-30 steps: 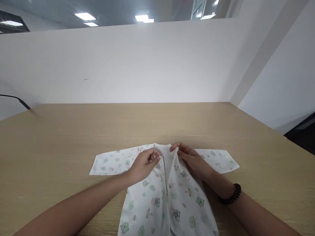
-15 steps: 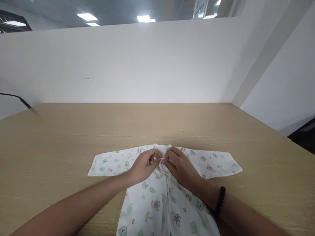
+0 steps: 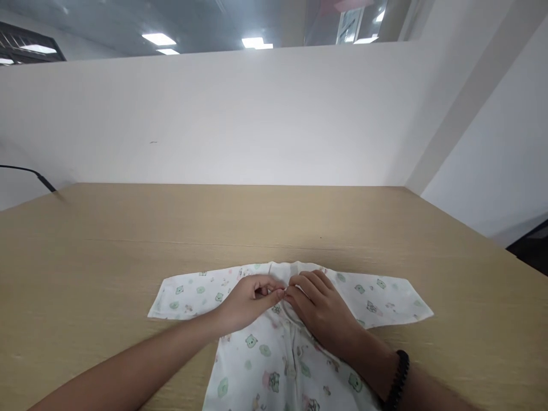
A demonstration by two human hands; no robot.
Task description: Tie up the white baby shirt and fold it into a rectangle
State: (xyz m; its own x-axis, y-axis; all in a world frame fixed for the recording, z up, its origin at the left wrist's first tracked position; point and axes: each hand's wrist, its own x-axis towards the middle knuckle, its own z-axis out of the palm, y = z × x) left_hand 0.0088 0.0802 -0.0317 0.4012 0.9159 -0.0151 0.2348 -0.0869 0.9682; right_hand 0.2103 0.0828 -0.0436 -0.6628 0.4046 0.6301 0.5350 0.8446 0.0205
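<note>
Both the left hand (image 3: 249, 299) and the right hand (image 3: 323, 308) are closed on the neckline of a long-sleeved baby garment (image 3: 240, 365), their fingertips touching at the middle of its front. The left thumb and forefinger pinch together there, while the right fingers curl over the cloth from the other side; the exact bit of fabric between them is too small to make out. A black coiled bracelet (image 3: 397, 379) circles the right wrist.

The garment is white, printed with green bears and leaves and small pinkish figures. It lies front up, with a placket (image 3: 291, 365) running down from under the hands; its lower end passes out of view. One sleeve (image 3: 192, 291) stretches flat to the left, partly behind the left hand, and the other sleeve (image 3: 394, 299) stretches to the right.

All of it rests on a pale wood-grain worktop (image 3: 128, 220). Near the far left corner, a black cable (image 3: 45, 182) slants down to the surface. Behind stands a white partition (image 3: 240, 120) bearing one short dark mark (image 3: 153, 142). A dark object (image 3: 533, 246), cut off by the frame, shows at the right edge. Bright ceiling lights (image 3: 158, 39) appear above the partition.
</note>
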